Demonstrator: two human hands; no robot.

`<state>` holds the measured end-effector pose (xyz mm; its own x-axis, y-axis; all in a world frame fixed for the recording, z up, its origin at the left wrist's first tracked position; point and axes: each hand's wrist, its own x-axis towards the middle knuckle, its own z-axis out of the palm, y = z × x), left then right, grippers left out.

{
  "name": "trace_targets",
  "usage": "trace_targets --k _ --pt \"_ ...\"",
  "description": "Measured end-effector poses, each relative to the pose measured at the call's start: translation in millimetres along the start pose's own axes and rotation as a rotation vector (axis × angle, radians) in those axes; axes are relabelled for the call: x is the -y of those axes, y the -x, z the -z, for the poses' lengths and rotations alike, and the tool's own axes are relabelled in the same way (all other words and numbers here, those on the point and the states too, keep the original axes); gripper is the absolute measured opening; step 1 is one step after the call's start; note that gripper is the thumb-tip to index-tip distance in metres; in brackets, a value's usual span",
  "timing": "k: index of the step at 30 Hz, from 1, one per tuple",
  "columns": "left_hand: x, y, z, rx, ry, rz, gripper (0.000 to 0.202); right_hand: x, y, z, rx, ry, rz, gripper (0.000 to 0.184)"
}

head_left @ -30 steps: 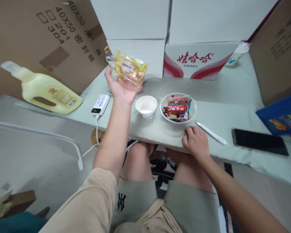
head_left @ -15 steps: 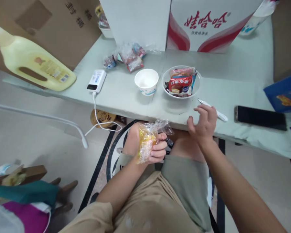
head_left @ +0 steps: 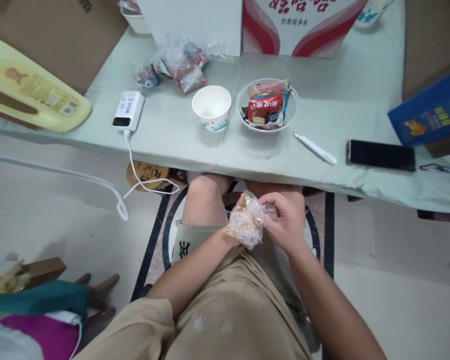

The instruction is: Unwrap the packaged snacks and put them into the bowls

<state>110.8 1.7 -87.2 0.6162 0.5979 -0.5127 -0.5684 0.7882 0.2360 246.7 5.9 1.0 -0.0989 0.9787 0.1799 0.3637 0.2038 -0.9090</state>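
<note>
Over your lap, just off the table's front edge, you've got one clear-and-yellow packet. Your left hand is wrapped around it, though most of those fingers are hidden, and your right hand has thumb and fingers pinched on the crinkly end of the wrapper. So that's two hands clamped on one packet.

Straight ahead of you is the table, covered in pale green cloth with some creases. Count on it: one bowl with at least three wrapped snacks, one white-handled tool, one phone lying flat, one power bank with a white cable hanging off the edge. Paper cups — two, one beside the bowl and another at the far right. Can't count the heap of wrapped snacks near the white box; they overlap too much.

Further out you have one yellow bottle on the left, one blue box on the right, and one red-and-white carton at the back. Floor's pale — dark strips run across it near your seat.
</note>
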Motion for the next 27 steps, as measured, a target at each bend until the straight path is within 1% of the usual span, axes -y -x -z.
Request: trace_targets --k 2,3,4,6,8,10,12,14,15,18,20,22,24,25,27 --pt "-9 13 -6.4 -0.068 0.019 -0.043 0.062 -3 2 4 -0.031 0.062 -0.004 0.017" --pt "-14 20 -8.8 -0.060 0.001 -0.046 0.069 -4 3 7 -0.035 0.091 0.001 0.019" --pt "-21 27 -10.7 -0.020 -0.040 -0.034 0.076 -6 4 8 -0.037 0.113 0.005 0.020" --pt "-31 39 -13.3 0.047 -0.199 -0.036 0.074 -10 8 10 -0.047 0.121 -0.004 0.025" --pt "-37 44 -14.4 0.044 -0.387 -0.057 0.070 -14 12 10 -0.076 0.054 -0.033 0.033" --pt "-38 43 -14.4 -0.006 -0.514 -0.090 0.065 -19 15 9 -0.128 -0.046 -0.085 0.038" --pt "-34 39 -13.4 -0.042 -0.566 -0.118 0.061 -24 17 8 -0.201 -0.115 -0.156 0.030" --pt "-29 36 -11.7 -0.045 -0.593 -0.119 0.060 -28 18 9 -0.282 -0.129 -0.220 0.017" --pt "-26 35 -10.8 -0.039 -0.606 -0.113 0.058 -30 19 10 -0.314 -0.127 -0.242 0.014" --pt "-20 33 -9.7 -0.039 -0.656 -0.130 0.051 -33 21 13 -0.359 -0.080 -0.261 0.013" --pt "-16 32 -11.7 -0.090 -0.681 -0.186 0.048 -32 25 13 -0.320 0.017 -0.188 0.016" --pt "-13 30 -16.5 -0.156 -0.648 -0.227 0.047 -30 30 10 -0.217 0.155 -0.018 0.024" --pt "-10 29 -23.5 -0.194 -0.548 -0.219 0.048 -29 37 4 -0.098 0.294 0.166 0.032" --pt "-9 28 -27.3 -0.200 -0.489 -0.205 0.048 -28 40 0 -0.056 0.359 0.231 0.035" --pt "-9 28 -33.8 -0.204 -0.385 -0.187 0.048 -27 48 -7 -0.021 0.483 0.292 0.041"
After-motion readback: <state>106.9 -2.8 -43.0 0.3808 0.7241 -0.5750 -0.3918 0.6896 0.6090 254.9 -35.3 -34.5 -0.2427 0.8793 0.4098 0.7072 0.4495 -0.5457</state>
